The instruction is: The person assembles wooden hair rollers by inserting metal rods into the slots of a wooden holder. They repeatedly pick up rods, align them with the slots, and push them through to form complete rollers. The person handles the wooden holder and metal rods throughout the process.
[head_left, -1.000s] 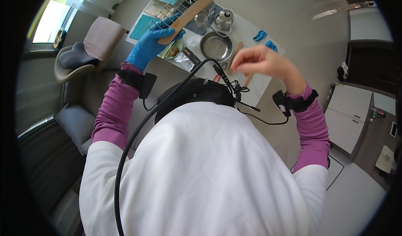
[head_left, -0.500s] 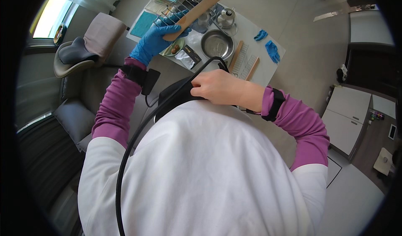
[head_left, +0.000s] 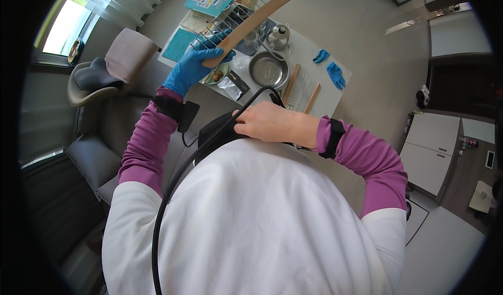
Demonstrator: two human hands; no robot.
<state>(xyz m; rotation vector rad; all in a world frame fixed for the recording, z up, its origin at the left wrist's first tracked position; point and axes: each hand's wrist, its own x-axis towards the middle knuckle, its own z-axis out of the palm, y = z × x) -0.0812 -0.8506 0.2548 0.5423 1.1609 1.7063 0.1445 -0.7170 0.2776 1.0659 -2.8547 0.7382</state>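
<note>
My left hand [head_left: 189, 71], in a blue glove, is closed on a wire rack [head_left: 254, 24] with a flat wooden side bar. It holds the rack tilted over the far left of the table, with the thumb on the bar's near end. My right hand [head_left: 270, 122] is bare and rests at my waist, against a black pouch [head_left: 216, 134]. Its fingers are curled, and their tips are partly hidden there, so what they grip cannot be made out. A black cable [head_left: 183, 171] loops past this hand and down my white top.
On the white table [head_left: 327, 98] stand a steel bowl [head_left: 269, 75], a metal kettle [head_left: 279, 36], and a second wire rack with wooden sides [head_left: 290, 85]. Blue gloves [head_left: 335, 75] lie at the right. A small black box [head_left: 237, 84] sits near the front edge. A chair [head_left: 123, 59] stands left.
The view has shifted slightly, so the table sits a little lower and further left. My left hand still holds the rack, and my right hand stays at the pouch.
</note>
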